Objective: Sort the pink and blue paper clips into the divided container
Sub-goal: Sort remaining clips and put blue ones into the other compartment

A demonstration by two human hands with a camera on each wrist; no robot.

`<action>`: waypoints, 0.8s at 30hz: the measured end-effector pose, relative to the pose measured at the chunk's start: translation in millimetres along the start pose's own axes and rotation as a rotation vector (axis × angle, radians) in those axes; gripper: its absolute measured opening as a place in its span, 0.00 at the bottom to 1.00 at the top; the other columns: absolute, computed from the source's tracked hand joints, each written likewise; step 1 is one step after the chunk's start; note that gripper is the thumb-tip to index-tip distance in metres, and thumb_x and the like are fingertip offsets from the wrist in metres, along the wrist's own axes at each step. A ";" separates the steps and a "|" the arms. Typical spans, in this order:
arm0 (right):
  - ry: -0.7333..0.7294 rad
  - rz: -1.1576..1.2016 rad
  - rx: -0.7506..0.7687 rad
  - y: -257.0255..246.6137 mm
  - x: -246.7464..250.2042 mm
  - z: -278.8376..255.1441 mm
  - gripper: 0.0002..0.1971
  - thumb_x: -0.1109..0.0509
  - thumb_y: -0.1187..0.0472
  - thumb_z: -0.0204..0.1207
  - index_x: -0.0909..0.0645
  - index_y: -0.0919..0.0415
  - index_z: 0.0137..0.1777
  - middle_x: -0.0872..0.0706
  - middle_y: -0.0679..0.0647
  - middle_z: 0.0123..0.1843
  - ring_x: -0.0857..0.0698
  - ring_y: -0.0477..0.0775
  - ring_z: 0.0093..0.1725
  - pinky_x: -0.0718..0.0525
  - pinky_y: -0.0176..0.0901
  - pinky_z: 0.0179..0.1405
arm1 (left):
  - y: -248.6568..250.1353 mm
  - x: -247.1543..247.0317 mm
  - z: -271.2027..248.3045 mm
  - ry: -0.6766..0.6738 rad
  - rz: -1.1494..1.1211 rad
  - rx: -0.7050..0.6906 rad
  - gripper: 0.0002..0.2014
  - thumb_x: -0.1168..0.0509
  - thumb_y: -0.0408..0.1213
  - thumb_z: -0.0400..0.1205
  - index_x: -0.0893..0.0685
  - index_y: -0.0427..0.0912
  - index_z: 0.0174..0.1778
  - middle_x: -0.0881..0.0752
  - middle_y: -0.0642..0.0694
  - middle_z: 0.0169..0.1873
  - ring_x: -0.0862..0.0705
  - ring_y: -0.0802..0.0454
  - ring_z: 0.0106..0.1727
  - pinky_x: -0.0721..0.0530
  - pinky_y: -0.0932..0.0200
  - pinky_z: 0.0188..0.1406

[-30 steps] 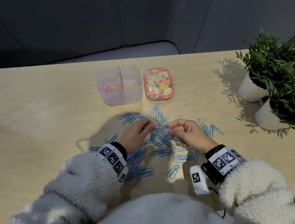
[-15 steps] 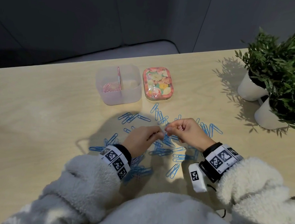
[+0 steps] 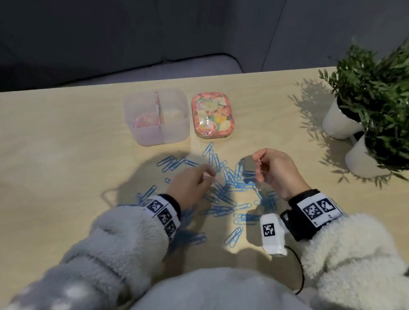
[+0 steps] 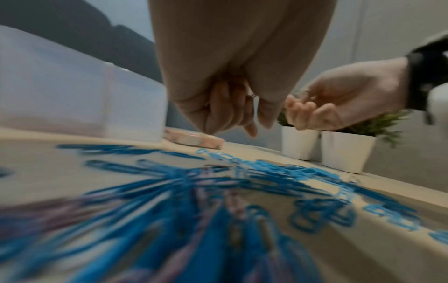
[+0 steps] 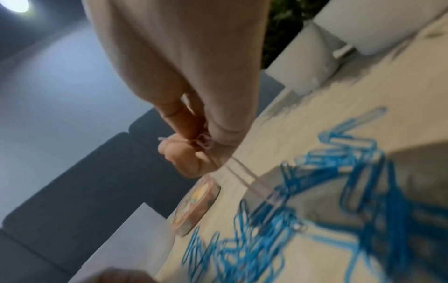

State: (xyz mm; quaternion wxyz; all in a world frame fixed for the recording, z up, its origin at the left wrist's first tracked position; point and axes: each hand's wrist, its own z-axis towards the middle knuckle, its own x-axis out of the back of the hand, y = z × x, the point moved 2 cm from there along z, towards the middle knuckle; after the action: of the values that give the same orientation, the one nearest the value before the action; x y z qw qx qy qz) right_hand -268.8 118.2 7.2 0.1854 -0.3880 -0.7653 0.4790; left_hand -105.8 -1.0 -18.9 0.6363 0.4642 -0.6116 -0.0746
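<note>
Many blue paper clips (image 3: 225,190) lie scattered on the wooden table, with a few pink ones mixed in near my left wrist (image 4: 232,203). The clear divided container (image 3: 172,136) stands behind them; its left compartment holds pink clips (image 3: 144,122). My left hand (image 3: 208,175) hovers low over the pile, fingertips pinched on a small pink clip (image 4: 252,95). My right hand (image 3: 260,161) is raised to the right and pinches pink clips (image 5: 202,142); a linked strand (image 5: 252,183) hangs from them towards the blue pile.
A floral tin (image 3: 212,118) lies right of the container. Two white pots with green plants (image 3: 339,121) (image 3: 366,160) stand at the table's right edge. The table's far edge runs just behind the container.
The hands were joined over the pile, tugging at linked clips. They have parted: the right hand rose to the right with pink clips, the left drew back left and down.
</note>
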 end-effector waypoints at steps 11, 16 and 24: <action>-0.296 -1.140 0.334 31.0 -80.2 12.0 0.04 0.28 0.57 0.72 0.13 0.54 0.43 0.15 0.48 0.38 0.17 0.52 0.43 0.25 0.41 0.41 | -44.3 18.3 -21.5 0.067 0.125 0.121 0.06 0.34 0.44 0.78 0.16 0.47 0.44 0.31 0.56 0.21 0.32 0.61 0.24 0.38 0.61 0.23; -0.235 -1.376 0.418 38.0 -83.6 14.0 0.06 0.31 0.55 0.74 0.14 0.52 0.47 0.13 0.53 0.52 0.16 0.58 0.54 0.25 0.44 0.47 | -32.8 16.8 -14.3 0.043 0.236 0.113 0.10 0.39 0.44 0.81 0.15 0.50 0.53 0.19 0.51 0.30 0.19 0.47 0.39 0.31 0.59 0.34; -0.070 -0.879 0.223 42.2 -63.3 23.1 0.08 0.40 0.64 0.75 0.23 0.66 0.36 0.15 0.59 0.37 0.18 0.57 0.36 0.23 0.45 0.34 | -39.4 22.3 -5.5 0.018 0.552 -0.071 0.12 0.44 0.45 0.84 0.17 0.51 0.42 0.14 0.47 0.39 0.15 0.44 0.43 0.31 0.58 0.29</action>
State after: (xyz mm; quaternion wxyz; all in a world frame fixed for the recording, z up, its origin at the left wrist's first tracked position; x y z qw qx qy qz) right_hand -226.5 65.8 -35.2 0.3858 0.0123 -0.8069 0.4472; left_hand -77.1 -35.0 -29.0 0.6538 0.2580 -0.7063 0.0842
